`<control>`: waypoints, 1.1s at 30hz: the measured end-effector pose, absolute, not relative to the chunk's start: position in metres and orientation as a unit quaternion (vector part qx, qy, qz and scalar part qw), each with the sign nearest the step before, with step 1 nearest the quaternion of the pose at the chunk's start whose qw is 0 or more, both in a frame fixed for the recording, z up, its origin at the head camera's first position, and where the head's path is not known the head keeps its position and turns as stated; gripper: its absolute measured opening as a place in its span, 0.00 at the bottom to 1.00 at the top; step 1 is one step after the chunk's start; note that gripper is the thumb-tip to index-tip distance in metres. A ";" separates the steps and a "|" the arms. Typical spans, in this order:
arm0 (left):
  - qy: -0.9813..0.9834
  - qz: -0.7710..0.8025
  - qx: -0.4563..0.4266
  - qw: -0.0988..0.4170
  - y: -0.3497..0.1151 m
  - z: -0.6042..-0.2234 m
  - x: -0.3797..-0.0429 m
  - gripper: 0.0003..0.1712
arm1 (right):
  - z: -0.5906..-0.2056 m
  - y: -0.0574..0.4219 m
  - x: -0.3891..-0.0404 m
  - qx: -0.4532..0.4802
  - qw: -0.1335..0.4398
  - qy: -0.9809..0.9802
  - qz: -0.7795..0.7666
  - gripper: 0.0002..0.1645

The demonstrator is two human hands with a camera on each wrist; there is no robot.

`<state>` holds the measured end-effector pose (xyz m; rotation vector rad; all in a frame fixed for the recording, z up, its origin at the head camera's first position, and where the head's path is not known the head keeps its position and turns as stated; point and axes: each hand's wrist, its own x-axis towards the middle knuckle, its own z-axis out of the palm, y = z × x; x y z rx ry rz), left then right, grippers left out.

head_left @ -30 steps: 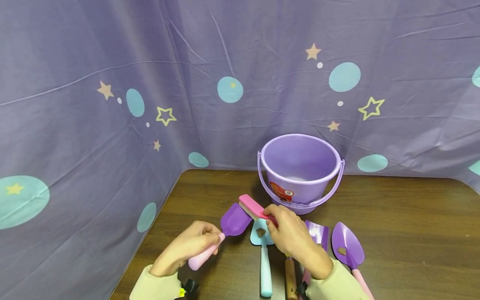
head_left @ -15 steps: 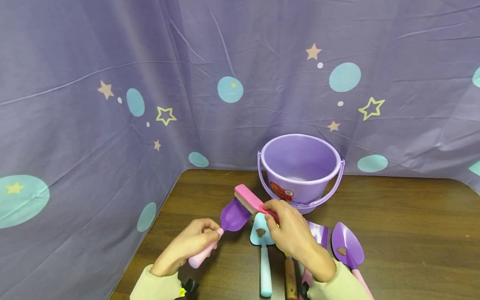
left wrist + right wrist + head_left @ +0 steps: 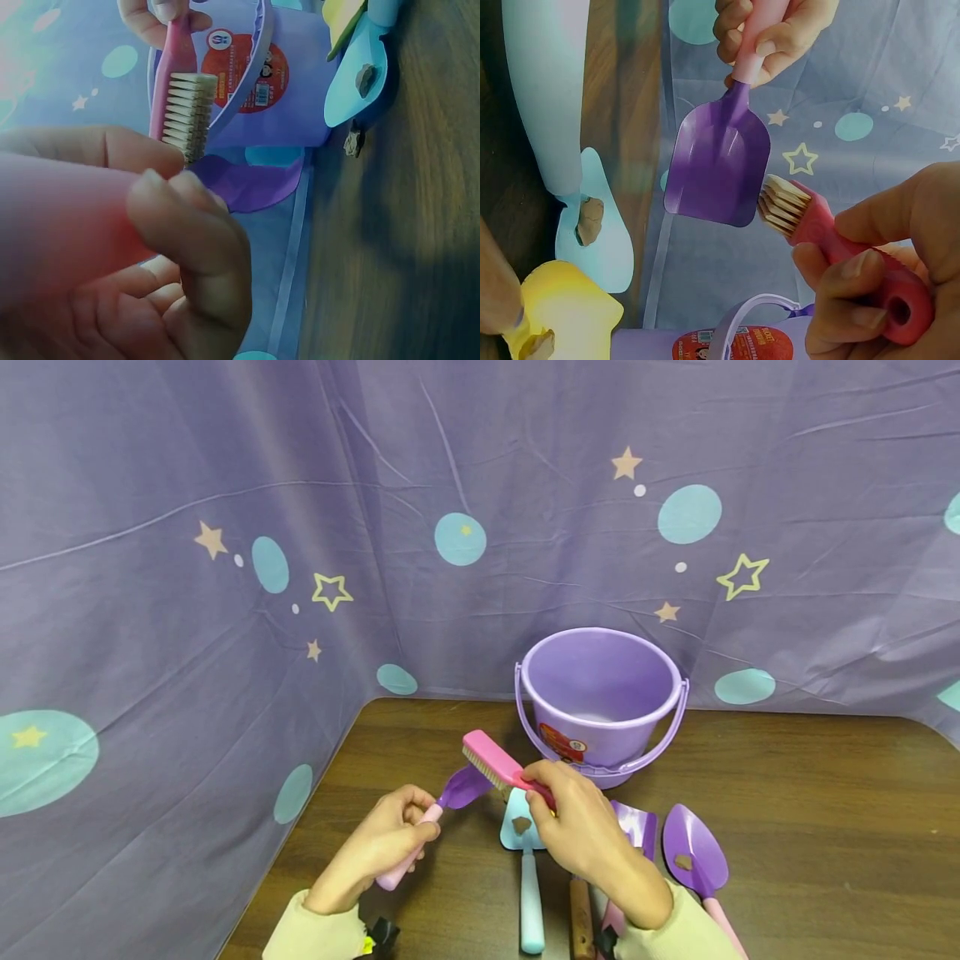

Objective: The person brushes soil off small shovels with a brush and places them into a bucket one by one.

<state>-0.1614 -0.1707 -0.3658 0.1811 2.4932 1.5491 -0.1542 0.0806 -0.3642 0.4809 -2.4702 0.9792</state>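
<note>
My left hand grips the pink handle of a small purple shovel. The shovel's blade is tilted, raised over the table in front of the bucket; its scoop face, seen in the right wrist view, bears no lump. A pink brush is held by its handle in my right hand. Its pale bristles lie right at the blade's edge. Under and beside the hands, a light blue trowel lies with a brown lump on its blade. Another small lump sits by that trowel's tip.
A purple bucket with its handle lowered stands behind the hands. Right of the blue trowel lie a yellow-bladed shovel with a wooden handle, a purple shovel and a rounded purple shovel bearing a lump. A printed curtain borders the table.
My left hand has rolled the shovel, so its blade now looks narrower from above. The right hand has shifted the brush slightly left and away from me. Bucket and lying tools stay put.
</note>
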 end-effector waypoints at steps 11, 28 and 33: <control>0.884 0.461 0.074 0.035 -0.170 -0.368 -0.164 0.18 | -0.365 0.080 -0.154 0.179 0.220 -0.887 0.365 0.13; 0.905 0.412 0.108 0.010 -0.168 -0.370 -0.164 0.20 | -0.368 0.073 -0.149 0.231 0.184 -0.883 0.366 0.13; 0.909 0.403 0.109 0.009 -0.167 -0.370 -0.162 0.21 | -0.370 0.073 -0.148 0.234 0.178 -0.892 0.343 0.13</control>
